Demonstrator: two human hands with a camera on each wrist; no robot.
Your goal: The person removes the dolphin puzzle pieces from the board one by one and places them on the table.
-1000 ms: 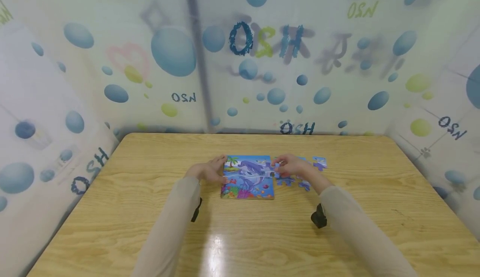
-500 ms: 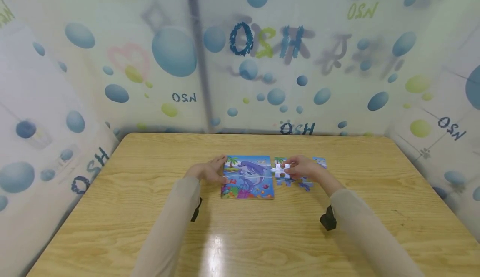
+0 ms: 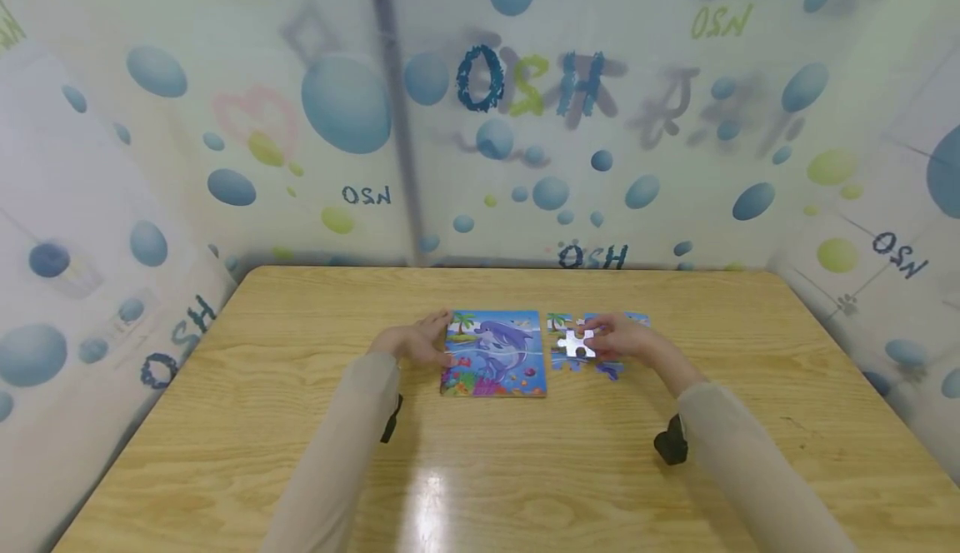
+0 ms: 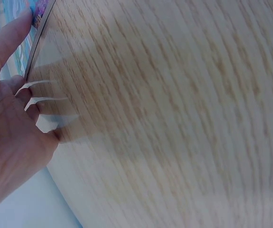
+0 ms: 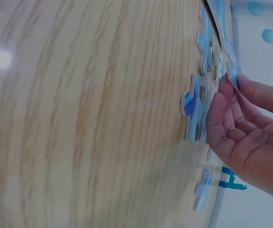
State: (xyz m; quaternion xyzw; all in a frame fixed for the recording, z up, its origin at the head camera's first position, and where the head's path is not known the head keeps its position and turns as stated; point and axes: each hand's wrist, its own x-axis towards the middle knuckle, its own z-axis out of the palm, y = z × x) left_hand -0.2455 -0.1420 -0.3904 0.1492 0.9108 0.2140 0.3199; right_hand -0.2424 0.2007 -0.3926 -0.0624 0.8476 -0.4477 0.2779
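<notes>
Ok so both hands are busy: the left hand (image 3: pixel 411 343) is kinda spread along the left edge of the dolphin board (image 3: pixel 495 353), which is lying flat on the tabletop (image 3: pixel 480 470). The right hand (image 3: pixel 628 338) is pinching a shiny puzzle piece (image 3: pixel 576 344) between thumb and fingers, held tilted just right of the board, over some other pieces (image 3: pixel 609 370).
</notes>
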